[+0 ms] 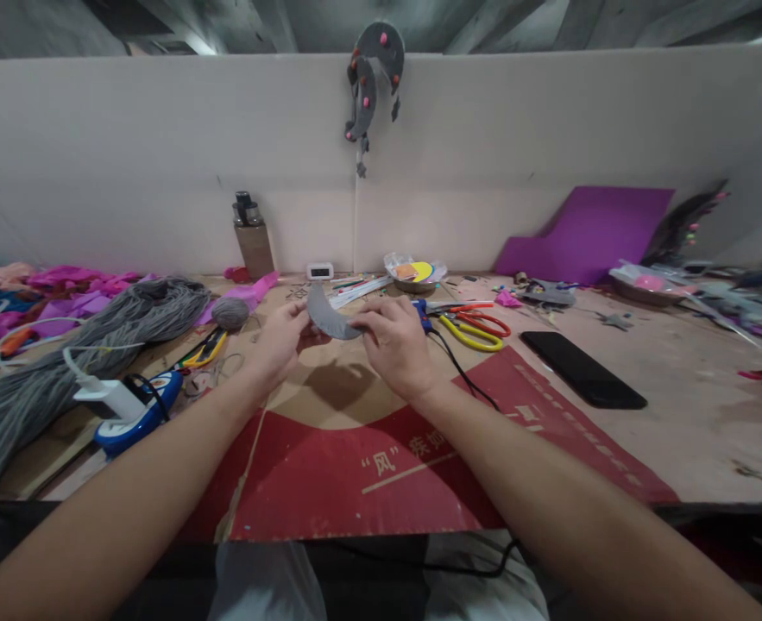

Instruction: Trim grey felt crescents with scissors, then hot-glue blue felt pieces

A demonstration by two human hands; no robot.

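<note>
A grey crescent-shaped piece (330, 317), felt-like in look, is held up between my two hands above a red and tan cardboard sheet (329, 483). My left hand (285, 339) pinches its left end, and the fingers of my right hand (394, 341) are closed on its right end. The piece casts a shadow on the cardboard below. Just right of my right hand lie yellow-handled scissors (471, 335) and a red-handled pair (488, 321). Partly hidden behind that hand is a blue tool (421, 312) with a black cord.
Grey yarn (115, 345) and a blue power strip (141, 414) lie left, near a yellow cutter (205, 349). A black phone (581, 369) rests on the right. Purple sheet (588, 233) leans on the back wall, where a grey moon ornament (381, 52) hangs.
</note>
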